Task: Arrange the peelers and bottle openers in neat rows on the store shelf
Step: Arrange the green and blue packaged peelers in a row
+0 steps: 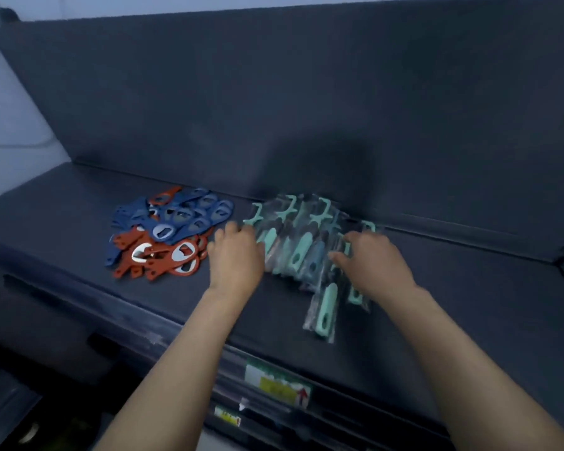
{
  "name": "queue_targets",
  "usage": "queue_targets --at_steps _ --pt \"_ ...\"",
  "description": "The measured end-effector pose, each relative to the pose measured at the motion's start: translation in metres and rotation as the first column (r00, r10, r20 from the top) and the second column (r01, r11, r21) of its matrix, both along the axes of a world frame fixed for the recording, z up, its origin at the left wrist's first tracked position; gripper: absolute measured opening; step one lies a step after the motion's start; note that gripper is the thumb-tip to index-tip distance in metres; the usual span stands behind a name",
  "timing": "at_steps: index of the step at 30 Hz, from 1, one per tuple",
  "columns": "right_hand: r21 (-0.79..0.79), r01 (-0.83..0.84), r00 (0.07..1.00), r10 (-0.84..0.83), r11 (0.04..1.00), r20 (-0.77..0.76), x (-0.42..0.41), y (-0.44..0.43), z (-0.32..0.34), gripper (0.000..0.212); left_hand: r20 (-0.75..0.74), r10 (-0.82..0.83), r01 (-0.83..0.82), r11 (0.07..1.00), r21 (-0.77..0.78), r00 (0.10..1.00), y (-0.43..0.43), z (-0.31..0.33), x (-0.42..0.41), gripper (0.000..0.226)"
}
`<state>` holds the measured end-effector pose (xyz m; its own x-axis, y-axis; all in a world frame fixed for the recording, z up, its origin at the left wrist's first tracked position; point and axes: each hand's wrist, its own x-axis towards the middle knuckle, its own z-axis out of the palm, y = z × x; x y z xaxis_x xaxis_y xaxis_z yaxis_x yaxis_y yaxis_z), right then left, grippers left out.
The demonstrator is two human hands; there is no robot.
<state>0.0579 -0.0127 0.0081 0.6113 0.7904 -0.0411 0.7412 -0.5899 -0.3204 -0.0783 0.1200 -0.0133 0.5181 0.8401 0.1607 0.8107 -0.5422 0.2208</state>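
Charcoal shelf [453, 288] carries the mint peelers [302, 245], bagged and overlapping in a rough fan that wants squaring. Left of the peelers lies a loose heap of blue and red openers [166, 232], untouched. Left hand [235, 258] and right hand [376, 263] flank the peelers, bent fingers [233, 228] resting on the bags, probably to gather them; pinching cannot be told.

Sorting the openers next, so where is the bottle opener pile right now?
In the head view the bottle opener pile lies on the dark shelf, just left of the left hand and the teal peelers.
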Motion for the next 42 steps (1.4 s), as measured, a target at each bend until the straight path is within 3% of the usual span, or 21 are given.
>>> queue_targets --at_steps 5,9,12,14,16,19,23,27,30,34,37,42 --pt "0.03 0.135 0.991 -0.134 0.99 -0.018 -0.021 0.029 -0.007 0.043 -0.023 -0.047 0.043 0.989 -0.142 0.999 0.044 -0.012 0.002 0.042" --pt "0.074 0.186 0.982 -0.187 0.98 0.006 -0.037 0.052 -0.011 0.051 0.059 -0.087 0.1 0.957 -0.272 0.994 0.062 -0.019 0.008 0.037" --pt "0.07 0.2 0.979 -0.202 0.977 0.03 -0.043 0.068 -0.014 0.059 0.127 -0.035 0.088 0.895 -0.436 0.991 0.07 -0.014 0.011 0.03" --pt "0.059 0.218 0.975 -0.221 0.974 0.039 -0.044 0.075 -0.016 0.06 0.153 -0.02 0.098 0.846 -0.524 0.988 0.074 -0.011 0.011 0.014" --pt "0.058 0.241 0.97 -0.243 0.969 0.022 -0.043 0.08 -0.017 0.055 0.197 0.01 0.105 0.817 -0.566 0.98 0.075 -0.011 0.009 0.024" --pt "0.086 0.279 0.96 -0.273 0.957 -0.066 -0.038 0.083 -0.016 0.044 0.288 0.071 0.106 0.825 -0.554 0.955 0.079 -0.013 0.01 0.015" --pt "0.129 0.307 0.951 -0.297 0.943 -0.088 -0.034 0.081 -0.016 0.043 0.362 0.121 0.094 0.848 -0.522 0.924 0.081 -0.015 0.017 0.033" --pt "0.161 0.34 0.939 -0.326 0.927 -0.105 -0.027 0.071 -0.015 0.042 0.264 0.059 0.092 0.847 -0.523 0.963 0.072 -0.014 0.026 0.057" --pt "0.148 0.349 0.936 -0.337 0.925 -0.102 -0.019 0.063 -0.015 0.04 0.226 0.037 0.096 0.829 -0.55 0.973 0.072 -0.016 0.03 0.034" --pt "0.12 0.353 0.934 -0.341 0.928 -0.111 -0.015 0.057 -0.019 0.039 0.343 0.138 0.136 0.735 -0.664 0.929 0.076 -0.015 0.027 0.021" --pt "0.104 0.364 0.927 -0.35 0.925 -0.13 -0.013 0.058 -0.023 0.042 0.381 0.219 0.097 0.746 -0.658 0.898 0.08 -0.014 0.022 0.021" --pt "0.099 0.369 0.925 -0.355 0.924 -0.134 -0.011 0.061 -0.028 0.043 0.421 0.212 0.089 0.803 -0.59 0.882 0.081 -0.011 0.017 0.022"
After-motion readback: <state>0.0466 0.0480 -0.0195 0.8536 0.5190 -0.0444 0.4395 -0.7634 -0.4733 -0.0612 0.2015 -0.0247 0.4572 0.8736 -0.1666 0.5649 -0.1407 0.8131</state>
